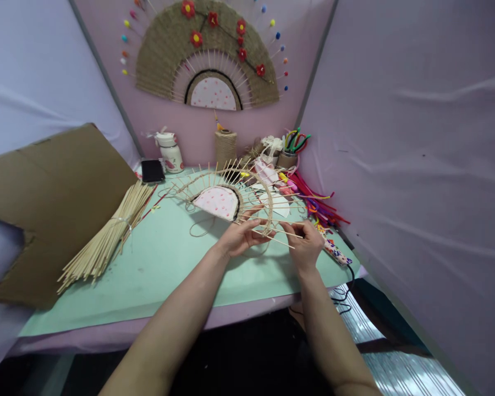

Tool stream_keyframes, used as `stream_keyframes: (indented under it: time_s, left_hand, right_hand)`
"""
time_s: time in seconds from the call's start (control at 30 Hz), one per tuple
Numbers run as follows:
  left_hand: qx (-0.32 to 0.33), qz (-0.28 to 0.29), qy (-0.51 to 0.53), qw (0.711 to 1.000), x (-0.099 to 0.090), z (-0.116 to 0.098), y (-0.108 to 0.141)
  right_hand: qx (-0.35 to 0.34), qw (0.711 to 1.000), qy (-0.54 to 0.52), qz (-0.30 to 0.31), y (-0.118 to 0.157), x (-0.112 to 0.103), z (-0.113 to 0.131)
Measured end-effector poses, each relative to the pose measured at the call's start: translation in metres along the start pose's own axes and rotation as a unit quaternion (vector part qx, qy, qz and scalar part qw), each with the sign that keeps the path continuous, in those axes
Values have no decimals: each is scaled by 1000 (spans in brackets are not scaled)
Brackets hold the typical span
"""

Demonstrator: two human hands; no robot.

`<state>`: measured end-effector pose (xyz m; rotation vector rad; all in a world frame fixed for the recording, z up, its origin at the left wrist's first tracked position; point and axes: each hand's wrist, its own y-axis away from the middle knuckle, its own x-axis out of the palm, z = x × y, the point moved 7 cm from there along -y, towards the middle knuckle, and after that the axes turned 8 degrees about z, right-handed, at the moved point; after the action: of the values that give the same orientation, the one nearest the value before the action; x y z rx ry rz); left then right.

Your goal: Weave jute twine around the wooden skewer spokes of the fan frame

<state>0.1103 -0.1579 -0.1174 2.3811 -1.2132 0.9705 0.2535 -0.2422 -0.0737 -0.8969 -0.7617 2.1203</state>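
Observation:
A half-round fan frame [218, 202] lies tilted over the table, with thin wooden sticks spreading from its pink-dotted white centre. A band of twine [269, 203] is woven in an arc through the sticks. My left hand [245, 234] is closed on the fan's right-hand end, fingers around the sticks and near the twine band. Just to the right, my right hand [305, 242] is pinched closed by the stick tips. Whether it grips twine or a stick end, I cannot make out. Loose twine [202, 226] loops on the table under the fan.
A tied bundle of sticks [107, 234] lies at left by a cardboard sheet [66, 192]. Behind stand a bottle [171, 151], a phone [152, 171] and a twine spool [225, 147]. Pipe cleaners [322, 206] and a patterned corded tool [336, 252] lie at right. A finished fan [157, 60] hangs behind.

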Motion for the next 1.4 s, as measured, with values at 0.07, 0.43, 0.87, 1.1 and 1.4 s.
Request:
stream_keyframes:
  time_s: [0.07, 0.43, 0.87, 1.1, 1.4]
  left_hand:
    - [-4, -1, -3, 1000, 0, 0, 0]
    - [23, -31, 0, 999, -5, -10, 2]
    - [9, 1, -37, 999, -3, -6, 1]
    - [-19, 28, -48, 998, 0, -2, 3]
    - [-49, 54, -47, 996, 5, 3, 4]
  right_hand:
    - [11, 1000, -4, 7, 1, 0, -2]
    - [85, 967, -142, 195, -5, -4, -27]
    - [-22, 995, -66, 66, -15, -34, 1]
    - [98, 986, -108, 85, -12, -32, -21]
    - [230, 943, -195, 140, -10, 23, -35]
